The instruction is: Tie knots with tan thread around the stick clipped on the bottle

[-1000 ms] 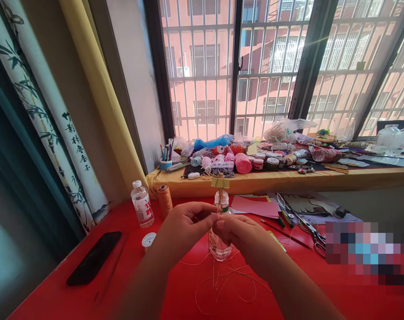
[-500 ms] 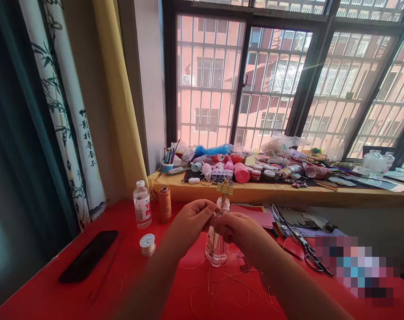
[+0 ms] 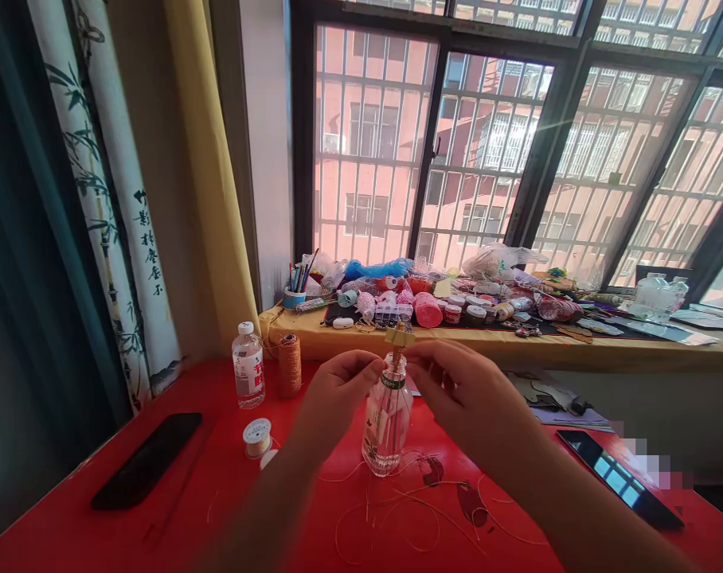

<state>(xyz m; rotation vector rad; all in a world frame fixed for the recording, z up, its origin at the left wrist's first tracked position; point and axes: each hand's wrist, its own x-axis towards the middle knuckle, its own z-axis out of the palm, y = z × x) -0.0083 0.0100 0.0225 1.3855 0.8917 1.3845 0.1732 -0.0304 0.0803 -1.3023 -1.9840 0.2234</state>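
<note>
A clear glass bottle (image 3: 388, 434) with a dark green band round its neck stands upright on the red table in front of me. A thin brown stick with a yellowish block (image 3: 400, 338) sticks up at its mouth. My left hand (image 3: 343, 390) is left of the neck, thumb and index finger pinched together; whatever is between them is too small to make out. My right hand (image 3: 457, 386) is on the other side of the neck with its fingers curled in. Its fingertips are close to the bottle mouth, and what they pinch cannot be seen.
Loose thread (image 3: 418, 497) and dark scraps (image 3: 472, 503) lie before the bottle. To the left are a thread spool (image 3: 257, 438), an orange cord cone (image 3: 290, 366), a labelled bottle (image 3: 248, 370) and a black phone (image 3: 150, 460). A dark tablet (image 3: 621, 477) lies right. Craft supplies crowd the windowsill (image 3: 338, 338).
My hands were together in front of the bottle neck; now they are apart, one on each side. The right forearm has shifted right, covering the scissors, and the green band shows.
</note>
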